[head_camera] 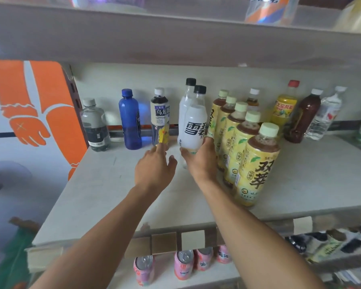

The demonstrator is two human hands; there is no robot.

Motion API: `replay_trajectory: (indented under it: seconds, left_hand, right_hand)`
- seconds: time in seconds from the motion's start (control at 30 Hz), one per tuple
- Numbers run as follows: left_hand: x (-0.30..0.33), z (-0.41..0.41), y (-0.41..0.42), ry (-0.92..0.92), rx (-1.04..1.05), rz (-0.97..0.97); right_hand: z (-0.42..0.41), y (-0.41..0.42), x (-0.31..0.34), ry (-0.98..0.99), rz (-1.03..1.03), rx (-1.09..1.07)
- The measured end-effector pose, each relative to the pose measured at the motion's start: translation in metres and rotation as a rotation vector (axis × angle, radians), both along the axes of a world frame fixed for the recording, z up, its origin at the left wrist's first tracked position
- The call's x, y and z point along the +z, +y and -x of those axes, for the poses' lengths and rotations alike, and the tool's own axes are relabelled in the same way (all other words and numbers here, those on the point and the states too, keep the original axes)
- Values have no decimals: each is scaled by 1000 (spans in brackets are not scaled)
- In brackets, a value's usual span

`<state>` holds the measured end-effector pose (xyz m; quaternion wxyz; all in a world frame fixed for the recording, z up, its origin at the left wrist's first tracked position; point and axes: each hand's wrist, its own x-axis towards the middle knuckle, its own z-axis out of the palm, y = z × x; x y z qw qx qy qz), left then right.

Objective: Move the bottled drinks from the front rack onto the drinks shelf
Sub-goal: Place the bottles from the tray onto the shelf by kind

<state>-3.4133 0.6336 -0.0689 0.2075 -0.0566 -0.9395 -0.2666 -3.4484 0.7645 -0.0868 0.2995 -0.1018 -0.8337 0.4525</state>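
R hand (198, 161) fingers grip white 雪碧 bottle (193, 128); L hand (154, 165) fingers relaxed, touching Suntory 乌龙茶 bottle (159, 115).

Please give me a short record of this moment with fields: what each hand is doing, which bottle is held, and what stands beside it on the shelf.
right hand: grips the front white bottle low on its body
left hand: open, fingers reaching toward the tea bottle with the yellow figure; contact unclear
behind held bottle: second white bottle, black cap
to its right: row of five yellow tea bottles
to its left: blue bottle, clear water bottle
surface: drinks shelf
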Motion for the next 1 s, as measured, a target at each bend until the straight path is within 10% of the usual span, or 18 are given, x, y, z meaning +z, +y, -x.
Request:
replay_trajectory:
  seconds: [1.0]
  left_hand:
    - [-22,11,8,10,-4,22]
  right_hand:
    - [41,2,-16,62,-152,26]
